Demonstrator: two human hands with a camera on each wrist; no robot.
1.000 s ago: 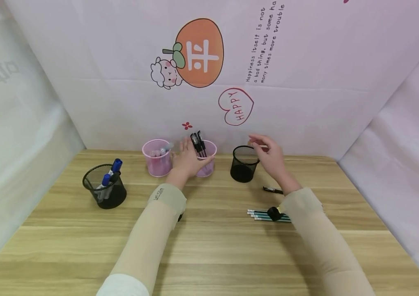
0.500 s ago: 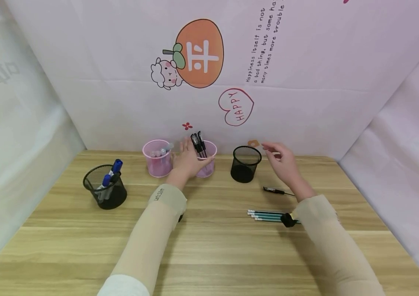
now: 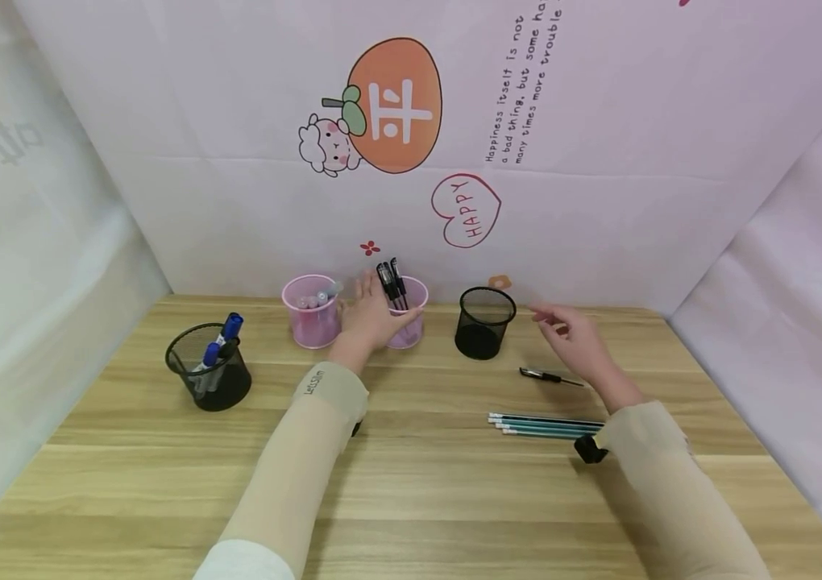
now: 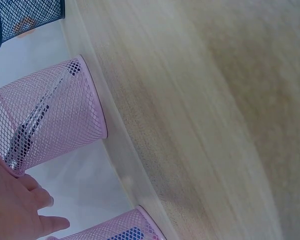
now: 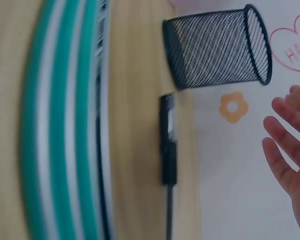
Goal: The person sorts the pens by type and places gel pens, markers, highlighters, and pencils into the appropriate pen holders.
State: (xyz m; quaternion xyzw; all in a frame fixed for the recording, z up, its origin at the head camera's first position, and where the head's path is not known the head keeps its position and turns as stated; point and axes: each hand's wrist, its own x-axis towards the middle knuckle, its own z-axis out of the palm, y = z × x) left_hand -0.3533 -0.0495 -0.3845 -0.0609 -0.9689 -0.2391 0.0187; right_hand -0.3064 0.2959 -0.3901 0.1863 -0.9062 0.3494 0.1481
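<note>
My left hand (image 3: 369,316) lies at the near left side of a pink mesh pen cup (image 3: 411,329), fingers and thumb spread at its rim. Black gel pens (image 3: 392,282) lean in that cup. In the left wrist view the pens (image 4: 27,132) show through the pink mesh. My right hand (image 3: 572,334) hovers right of a black mesh pen cup (image 3: 482,324), fingers loosely bent and holding nothing. Below it on the table lies one black gel pen (image 3: 550,376). Nearer still is a row of green pencils (image 3: 537,426), its right end by the sleeve.
Left of my left hand stands another pink mesh cup (image 3: 312,322) holding several pens or markers. A black mesh cup (image 3: 226,388) with blue-capped markers stands at the far left. A white printed sheet (image 3: 237,225) rises behind the wooden table (image 3: 425,499).
My right hand has moved away from the black cup's rim, to the right and nearer, uncovering the loose pen and more of the pencils. My left hand stays in place.
</note>
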